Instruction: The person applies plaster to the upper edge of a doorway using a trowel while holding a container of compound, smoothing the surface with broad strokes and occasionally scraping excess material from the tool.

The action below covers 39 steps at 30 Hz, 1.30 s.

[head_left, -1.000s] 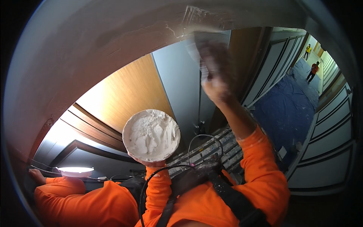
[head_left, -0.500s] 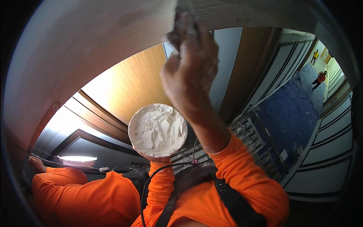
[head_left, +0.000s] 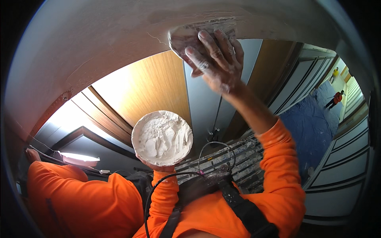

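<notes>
My left hand [head_left: 160, 167] holds a round bowl [head_left: 134, 139] from below, its fingers mostly hidden under it. White plaster paste [head_left: 162, 137] with a ridged surface fills the bowl. Up at the curved grey overhead surface [head_left: 119, 43], my right hand [head_left: 222, 59] has its whitened fingers spread over a wide, flat scraper [head_left: 183, 37]. The scraper's blade lies against the lower edge of that surface, its face smeared with paste. Part of its back and my thumb's grip are hidden.
At lower left sits a co-worker in an orange shirt [head_left: 79, 198], beside a lit white basin-like thing [head_left: 79, 159]. A black cable [head_left: 158, 186] crosses my front. Below is a slatted platform [head_left: 246, 166]. Blue sheeting [head_left: 305, 123] covers the floor at right, with a distant person [head_left: 336, 99].
My right hand has swung right and tilted, and the scraper has turned from edge-on to flat against the overhead surface. The bowl in my left hand has shifted slightly left.
</notes>
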{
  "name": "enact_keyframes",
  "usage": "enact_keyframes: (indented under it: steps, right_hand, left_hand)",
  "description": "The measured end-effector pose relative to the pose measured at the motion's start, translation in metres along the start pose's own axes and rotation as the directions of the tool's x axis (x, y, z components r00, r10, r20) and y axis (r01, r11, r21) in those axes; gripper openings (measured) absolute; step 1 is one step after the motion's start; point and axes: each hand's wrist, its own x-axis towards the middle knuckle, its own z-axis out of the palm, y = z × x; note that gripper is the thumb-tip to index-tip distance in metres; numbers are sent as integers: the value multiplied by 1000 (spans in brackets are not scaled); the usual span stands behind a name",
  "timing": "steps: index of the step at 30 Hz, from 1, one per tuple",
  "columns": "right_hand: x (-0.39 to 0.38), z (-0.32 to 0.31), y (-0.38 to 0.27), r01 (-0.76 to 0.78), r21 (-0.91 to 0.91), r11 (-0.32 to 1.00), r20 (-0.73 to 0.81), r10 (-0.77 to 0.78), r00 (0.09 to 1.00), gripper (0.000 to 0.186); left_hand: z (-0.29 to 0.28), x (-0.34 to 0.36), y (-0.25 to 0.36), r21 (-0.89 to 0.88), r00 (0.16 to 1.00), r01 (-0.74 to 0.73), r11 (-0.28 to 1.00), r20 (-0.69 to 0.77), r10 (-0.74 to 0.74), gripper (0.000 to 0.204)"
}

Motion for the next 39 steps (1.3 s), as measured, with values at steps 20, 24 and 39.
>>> enact_keyframes:
  steps: [20,24,39]
  right_hand:
    - [81,-20,-15,540,290,790,192,-600,776,28]
    - [65,-47,-1,599,215,772,230,-636,737,28]
    - [24,-121,29,686,53,725,346,-658,669,30]
  left_hand:
    - [-19,13,-10,-76,993,-116,990,-12,115,81]
    - [-18,16,-13,-80,985,-170,982,8,171,80]
    - [-23,14,-21,-178,985,-135,975,80,151,79]
